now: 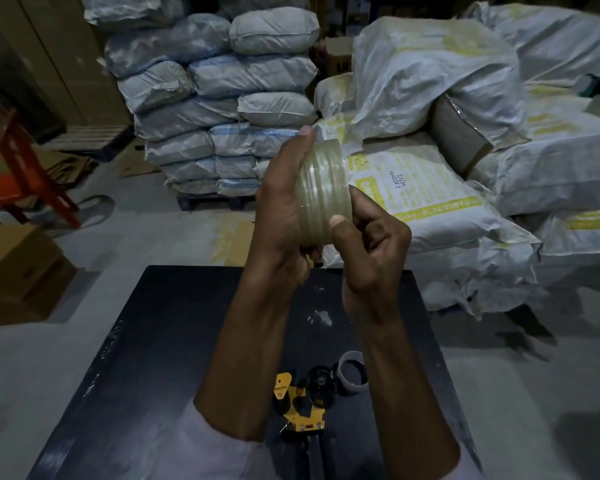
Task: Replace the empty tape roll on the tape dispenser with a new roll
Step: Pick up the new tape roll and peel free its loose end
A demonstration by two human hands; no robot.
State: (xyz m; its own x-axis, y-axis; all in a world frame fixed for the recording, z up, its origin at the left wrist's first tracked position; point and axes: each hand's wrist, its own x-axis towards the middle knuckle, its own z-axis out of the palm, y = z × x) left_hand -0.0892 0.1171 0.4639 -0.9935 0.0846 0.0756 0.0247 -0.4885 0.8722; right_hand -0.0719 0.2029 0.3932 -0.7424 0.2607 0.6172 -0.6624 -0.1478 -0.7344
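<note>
I hold a full roll of clear tape (323, 192) up in the air above the far edge of the black table (146, 358). My left hand (281, 216) wraps the roll from the left side. My right hand (371, 251) pinches at the roll's lower right edge with thumb and fingers. The yellow and black tape dispenser (303, 407) lies flat on the table between my forearms, its black hub bare. The empty grey cardboard core (352, 374) stands on the table just right of the dispenser.
Stacked white and grey sacks (229, 98) fill the floor behind the table, with yellow-printed sacks (465, 174) at the right. Cardboard boxes (18, 268) and a red stool (21, 174) stand at the left. Small scraps of tape (321, 317) lie on the table.
</note>
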